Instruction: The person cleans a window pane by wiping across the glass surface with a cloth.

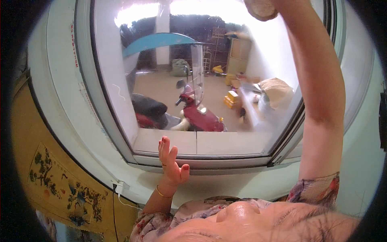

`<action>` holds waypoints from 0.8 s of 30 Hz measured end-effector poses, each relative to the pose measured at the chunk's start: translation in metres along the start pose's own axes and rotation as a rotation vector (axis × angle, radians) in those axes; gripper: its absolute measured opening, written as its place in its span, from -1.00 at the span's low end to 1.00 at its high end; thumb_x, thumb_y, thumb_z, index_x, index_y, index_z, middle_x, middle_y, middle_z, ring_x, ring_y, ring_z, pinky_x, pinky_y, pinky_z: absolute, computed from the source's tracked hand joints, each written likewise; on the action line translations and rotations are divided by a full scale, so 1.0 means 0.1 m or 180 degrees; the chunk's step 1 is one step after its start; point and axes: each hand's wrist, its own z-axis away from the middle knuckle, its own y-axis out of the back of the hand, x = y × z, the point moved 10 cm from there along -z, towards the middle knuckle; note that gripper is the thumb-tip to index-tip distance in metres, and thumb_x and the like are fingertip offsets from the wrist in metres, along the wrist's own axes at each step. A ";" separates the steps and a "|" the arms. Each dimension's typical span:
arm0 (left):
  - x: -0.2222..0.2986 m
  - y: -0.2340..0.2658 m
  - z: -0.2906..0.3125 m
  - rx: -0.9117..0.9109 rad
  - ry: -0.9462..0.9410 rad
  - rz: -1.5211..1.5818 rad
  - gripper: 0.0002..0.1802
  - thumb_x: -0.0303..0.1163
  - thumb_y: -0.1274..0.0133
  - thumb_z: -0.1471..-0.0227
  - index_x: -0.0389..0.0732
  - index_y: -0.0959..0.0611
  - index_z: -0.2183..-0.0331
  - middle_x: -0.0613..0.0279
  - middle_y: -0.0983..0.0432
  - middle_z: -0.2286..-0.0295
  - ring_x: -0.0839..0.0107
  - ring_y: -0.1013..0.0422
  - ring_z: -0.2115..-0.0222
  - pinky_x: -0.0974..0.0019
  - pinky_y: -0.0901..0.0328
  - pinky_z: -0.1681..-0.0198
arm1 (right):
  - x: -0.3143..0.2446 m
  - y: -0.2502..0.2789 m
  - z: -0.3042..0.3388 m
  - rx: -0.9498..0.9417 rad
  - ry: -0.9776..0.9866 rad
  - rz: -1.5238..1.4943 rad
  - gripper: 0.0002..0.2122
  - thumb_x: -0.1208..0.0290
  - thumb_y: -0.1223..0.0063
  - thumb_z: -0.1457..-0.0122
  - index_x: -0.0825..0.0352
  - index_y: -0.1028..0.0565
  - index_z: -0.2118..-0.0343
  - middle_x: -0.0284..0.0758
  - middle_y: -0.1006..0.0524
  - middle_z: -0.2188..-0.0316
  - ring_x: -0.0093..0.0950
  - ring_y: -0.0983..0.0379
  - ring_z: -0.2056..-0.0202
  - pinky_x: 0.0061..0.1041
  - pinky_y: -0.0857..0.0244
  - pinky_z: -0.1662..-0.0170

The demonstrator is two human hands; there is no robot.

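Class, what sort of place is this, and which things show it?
Probably indoors at a home, facing a parking and storage area: through the grey-framed glass window appear a red scooter under a curved blue canopy and small yellow rectangular boxes.

Beige object [263, 9], floral sleeve [316, 189], dark-red scooter [202, 118], blue canopy [161, 40]

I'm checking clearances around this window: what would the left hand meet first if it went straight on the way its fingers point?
Probably the window glass: the left hand points up across it, though the depth between them is unclear.
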 end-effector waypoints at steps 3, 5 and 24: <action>0.03 0.02 -0.01 -0.0001 0.0034 -0.0099 -0.38 -0.12 0.27 -0.14 -0.25 -0.12 -0.15 -0.21 0.02 -0.14 -0.06 0.04 -0.17 -0.04 0.17 -0.20 | -0.51 0.08 -0.01 -0.0675 -0.0683 -0.2739 -0.71 0.34 0.14 -0.09 0.39 -0.42 0.18 -0.09 -0.43 0.27 -0.29 -0.34 0.22 -0.35 -0.17 0.12; 0.05 0.01 -0.02 -0.0011 0.0040 -0.0154 -0.38 -0.14 0.27 -0.14 -0.25 -0.11 -0.15 -0.20 0.01 -0.13 -0.05 0.03 -0.16 -0.03 0.16 -0.20 | -1.22 -0.10 0.11 -0.1326 -0.1297 -0.5509 -0.77 0.31 0.00 0.00 0.37 -0.50 0.35 -0.13 -0.52 0.55 -0.37 -0.49 0.54 -0.36 -0.38 0.44; -0.11 0.34 0.21 0.1292 0.0216 -0.0342 -0.32 0.01 0.33 -0.17 -0.32 -0.10 -0.13 0.04 -0.03 -0.10 0.19 0.00 -0.14 0.09 0.11 -0.20 | -1.46 -0.02 0.82 -0.1749 -0.1181 -0.5701 -0.72 0.43 0.10 -0.09 0.36 -0.43 0.13 -0.16 -0.52 0.29 -0.28 -0.44 0.19 -0.32 -0.32 0.10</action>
